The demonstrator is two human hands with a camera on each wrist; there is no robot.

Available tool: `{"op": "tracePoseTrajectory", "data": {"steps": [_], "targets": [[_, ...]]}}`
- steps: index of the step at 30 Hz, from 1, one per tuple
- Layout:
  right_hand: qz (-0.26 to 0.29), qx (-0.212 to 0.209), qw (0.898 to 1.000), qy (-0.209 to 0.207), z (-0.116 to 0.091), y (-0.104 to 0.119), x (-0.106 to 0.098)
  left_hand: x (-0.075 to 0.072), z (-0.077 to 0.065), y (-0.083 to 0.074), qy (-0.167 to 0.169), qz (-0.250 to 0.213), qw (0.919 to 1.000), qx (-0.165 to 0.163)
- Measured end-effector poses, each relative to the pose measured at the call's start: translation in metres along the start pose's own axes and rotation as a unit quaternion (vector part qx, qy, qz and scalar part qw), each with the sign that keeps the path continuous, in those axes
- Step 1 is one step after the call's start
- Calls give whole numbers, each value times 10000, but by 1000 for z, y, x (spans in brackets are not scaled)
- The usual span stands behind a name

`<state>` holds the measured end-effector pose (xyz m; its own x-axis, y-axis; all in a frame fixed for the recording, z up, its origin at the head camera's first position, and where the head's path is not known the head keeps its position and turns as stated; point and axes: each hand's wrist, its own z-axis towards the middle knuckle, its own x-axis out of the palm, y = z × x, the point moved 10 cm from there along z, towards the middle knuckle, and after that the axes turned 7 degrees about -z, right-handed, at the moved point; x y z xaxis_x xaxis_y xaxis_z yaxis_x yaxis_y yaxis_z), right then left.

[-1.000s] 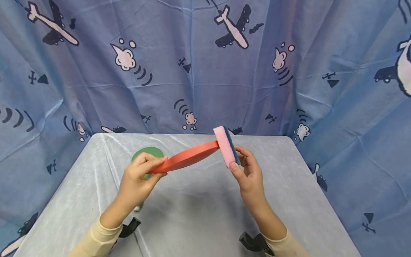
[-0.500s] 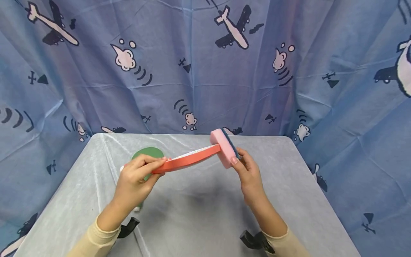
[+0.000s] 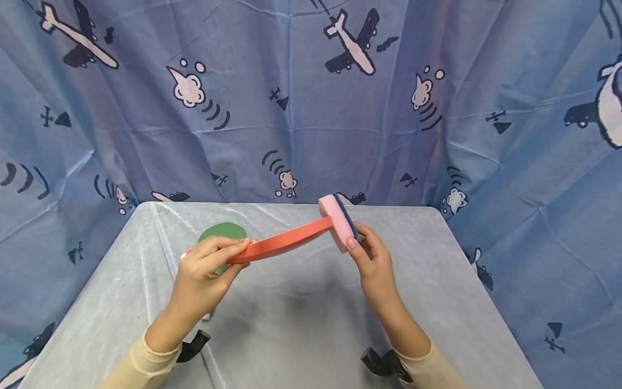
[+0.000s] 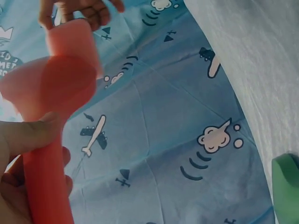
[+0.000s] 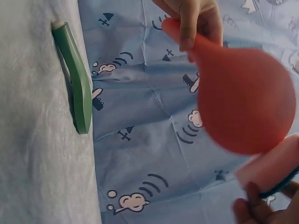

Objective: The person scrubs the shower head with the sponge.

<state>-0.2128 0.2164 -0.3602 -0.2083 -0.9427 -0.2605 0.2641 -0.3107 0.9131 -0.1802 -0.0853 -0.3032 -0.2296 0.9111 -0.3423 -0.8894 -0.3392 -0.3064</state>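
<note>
My left hand [image 3: 196, 275] pinches the handle of a red paddle-shaped thing [image 3: 286, 242] with a broad round head, smooth on the side facing the right wrist camera. It is held above the table, head to the right. My right hand [image 3: 379, 265] grips a kitchen sponge [image 3: 337, 222], pink foam with a dark blue scouring layer. The foam side meets the far edge of the red head, and the scouring layer faces my right palm. In the right wrist view, the sponge [image 5: 266, 170] overlaps the rim of the red head [image 5: 247, 100].
A green paddle-shaped thing [image 3: 223, 231] of similar form lies at the table's left, partly hidden behind my left hand. Grey cloth covers the table [image 3: 301, 335]. A blue curtain [image 3: 311, 108] printed with planes surrounds its back and sides.
The sponge has shifted slightly left and tilted against the red head. The red thing rolled to show a white speckled upper face half a second ago, then rolled back. Both grips stayed.
</note>
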Motion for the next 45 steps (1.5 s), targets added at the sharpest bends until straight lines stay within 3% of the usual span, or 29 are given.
{"op": "tracePoseTrajectory", "data": {"steps": [3, 5, 7, 9, 13, 16, 18, 21, 23, 29, 31, 34, 36, 41, 45], "targets": [[-390, -928, 9944, -314, -9, 22, -4, 4, -1, -1, 141, 232, 9996, 34], [-789, -1637, 9821, -504, -16, 38, -5, 5, -1, -1, 207, 371, 9991, 39], [-1147, -2026, 9705, -624, -19, 46, -5, 6, -1, 0, 226, 473, 9986, 28], [-1369, -1981, 9681, -696, -17, 45, -7, 5, -1, 0, 209, 538, 9983, -18], [-1473, -1437, 9756, -760, -9, 32, -13, 4, -2, -1, 167, 575, 9982, -67], [-1541, -1680, 9699, -851, -14, 36, -10, 5, -4, -2, 189, 573, 9981, -100], [-1662, -2271, 9548, -957, -22, 49, -4, 7, -5, -1, 257, 637, 9976, -89], [-2084, -3202, 9163, -1199, -37, 69, 6, 11, -7, -1, 351, 771, 9964, -21], [-2353, -3465, 8982, -1334, -39, 74, 7, 14, -8, -2, 412, 852, 9955, 64], [-2709, -3266, 8922, -1550, -31, 68, 2, 16, -7, -7, 446, 985, 9938, 276], [-2808, -3587, 8761, -1579, -39, 75, 9, 16, -7, -8, 470, 1058, 9927, 325], [-3006, -4184, 8413, -1634, -53, 86, 19, 17, -7, -10, 540, 1136, 9914, 360], [-3133, -4335, 8279, -1689, -56, 90, 20, 18, -7, -12, 605, 1154, 9908, 378], [-3266, -4164, 8281, -1851, -51, 92, 11, 22, -9, -15, 731, 1154, 9899, 378], [-3331, -4489, 8122, -1671, -60, 96, 26, 24, -10, -14, 816, 1232, 9886, 296]]}}
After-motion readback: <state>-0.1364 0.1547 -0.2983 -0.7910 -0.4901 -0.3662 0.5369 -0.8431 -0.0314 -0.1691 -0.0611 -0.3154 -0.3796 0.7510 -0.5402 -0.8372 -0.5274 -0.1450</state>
